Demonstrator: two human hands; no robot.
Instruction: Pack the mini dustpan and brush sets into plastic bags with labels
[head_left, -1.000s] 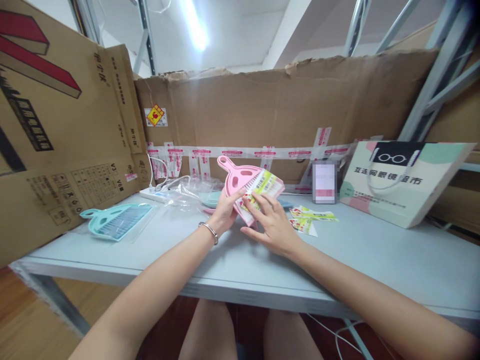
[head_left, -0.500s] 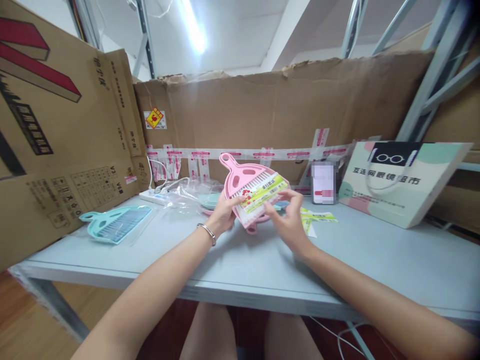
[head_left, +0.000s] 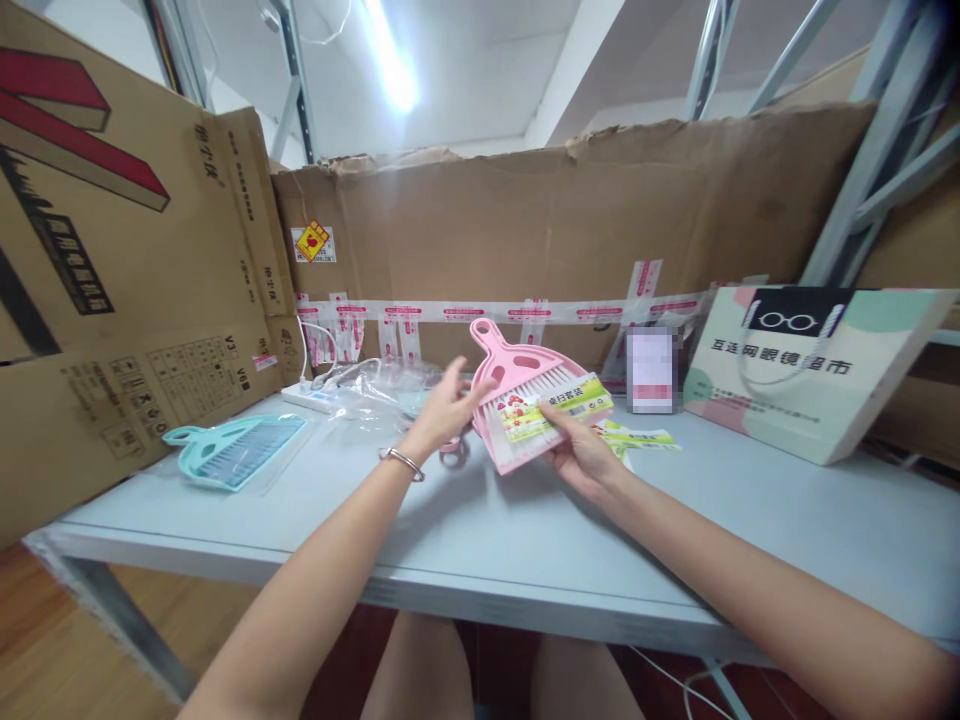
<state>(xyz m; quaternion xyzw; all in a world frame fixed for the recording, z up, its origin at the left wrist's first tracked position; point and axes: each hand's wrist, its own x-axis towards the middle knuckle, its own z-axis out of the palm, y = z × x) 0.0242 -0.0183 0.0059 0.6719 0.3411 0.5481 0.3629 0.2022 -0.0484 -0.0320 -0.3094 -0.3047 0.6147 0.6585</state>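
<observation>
A pink dustpan with a white-bristled brush nested in it is held up above the table, its handle pointing up and left. A yellow-green printed label card lies across the bristles. My right hand grips the lower right side, thumb pressed on the card and fingers behind. At the left edge, my left hand has its fingers spread, the thumb overlapping the rim; whether it touches is unclear. Another pink piece lies behind, mostly hidden. More label cards rest on the table right of my right hand.
A teal dustpan and brush set in clear film lies on the left of the table. Crumpled plastic bags and a power strip sit behind. A phone and paper bag stand right; cardboard walls the back.
My left hand has let go of the dustpan's left side and opened its fingers. My right hand now grips the dustpan, which has moved slightly right, with the card's print facing up.
</observation>
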